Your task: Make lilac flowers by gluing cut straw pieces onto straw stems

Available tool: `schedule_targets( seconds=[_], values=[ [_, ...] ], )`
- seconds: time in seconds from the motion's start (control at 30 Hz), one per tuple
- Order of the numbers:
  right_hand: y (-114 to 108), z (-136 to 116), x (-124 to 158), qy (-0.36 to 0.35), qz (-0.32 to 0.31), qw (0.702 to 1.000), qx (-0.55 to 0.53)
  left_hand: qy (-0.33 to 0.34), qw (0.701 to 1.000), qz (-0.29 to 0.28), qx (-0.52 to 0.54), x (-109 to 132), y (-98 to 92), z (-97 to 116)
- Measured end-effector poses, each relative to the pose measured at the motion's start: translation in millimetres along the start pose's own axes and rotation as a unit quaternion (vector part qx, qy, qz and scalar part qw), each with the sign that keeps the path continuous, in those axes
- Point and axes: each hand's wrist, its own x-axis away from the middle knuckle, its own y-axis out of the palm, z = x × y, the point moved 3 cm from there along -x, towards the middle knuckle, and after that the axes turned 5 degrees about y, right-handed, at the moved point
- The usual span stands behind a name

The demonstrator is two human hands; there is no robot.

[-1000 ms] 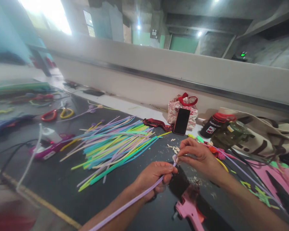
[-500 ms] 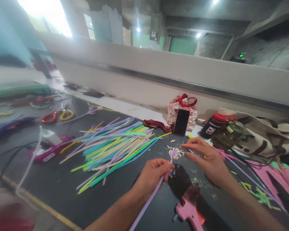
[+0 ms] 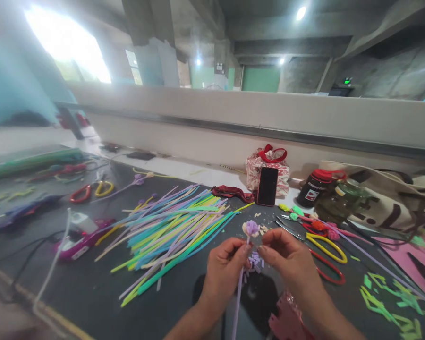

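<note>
A black phone [image 3: 267,187] stands in front of a red and white bag [image 3: 252,171]. A red strap [image 3: 233,192] lies just beside the phone. To the right are a black bottle [image 3: 308,192] with a red lid [image 3: 320,175], a green jar [image 3: 342,200] and a big pale bag [image 3: 386,200]. Behind them runs a long wall [image 3: 212,108]. A bright window [image 3: 67,45] shines on the left.

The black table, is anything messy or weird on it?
Yes, a little: tiny purple pieces lie scattered by the hands, and green and yellow scraps are strewn at the right, not tidily piled.
</note>
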Motion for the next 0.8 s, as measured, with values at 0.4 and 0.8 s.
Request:
schedule_targets(
  seconds=[0.4,0.8],
  values=[
    [10,-14,13,-0.008,-0.051,0.998,-0.036,-0.01,0.994,-0.046,0.097,6,-1.8,-1],
    [-13,-59,29,-0.114,-0.202,0.946,0.228,0.13,0.973,-0.187,0.023,10,2.6,10]
  ],
)
